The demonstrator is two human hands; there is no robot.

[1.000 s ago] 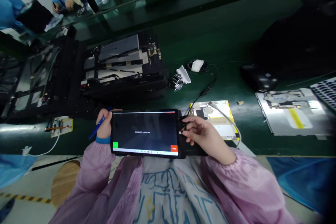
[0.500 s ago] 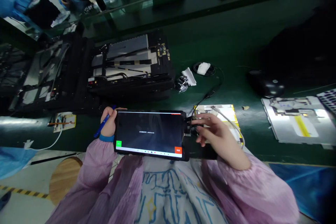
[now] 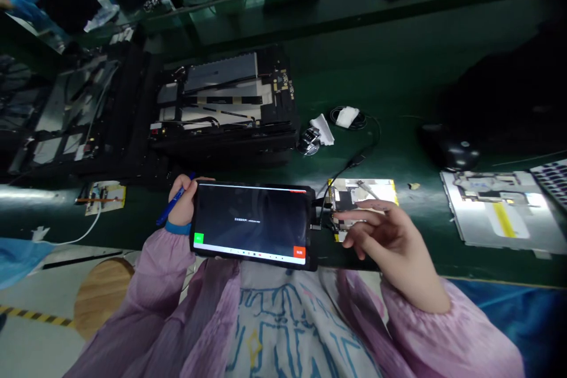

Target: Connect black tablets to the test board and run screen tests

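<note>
The left hand (image 3: 182,204) holds the tablet (image 3: 252,225) at its left short edge. Its grip is closed on that edge, and a blue pen (image 3: 170,208) is kept between the same fingers, pointing down to the left. The tablet is in landscape position with the screen up, at the near edge of the green counter (image 3: 398,82) and over the person's lap. The screen is dark, with one line of small text in the middle, a green button (image 3: 199,238) at the lower left and a red button (image 3: 300,252) at the lower right.

The right hand (image 3: 392,242) is just beside the right edge of the tablet. Its grip is spread and holds nothing; the fingers (image 3: 354,217) point left toward a small connector (image 3: 319,215) at that edge. It seems they do not touch it, but the view is not sharp enough to be sure. A black cable (image 3: 349,162) goes from the connector away over the counter.

Under the right hand lies a circuit board with yellow tape (image 3: 381,189). Farther back stands a stack of opened tablets (image 3: 225,106), and to the right are a black computer mouse (image 3: 452,150) and a metal back panel (image 3: 500,212).
</note>
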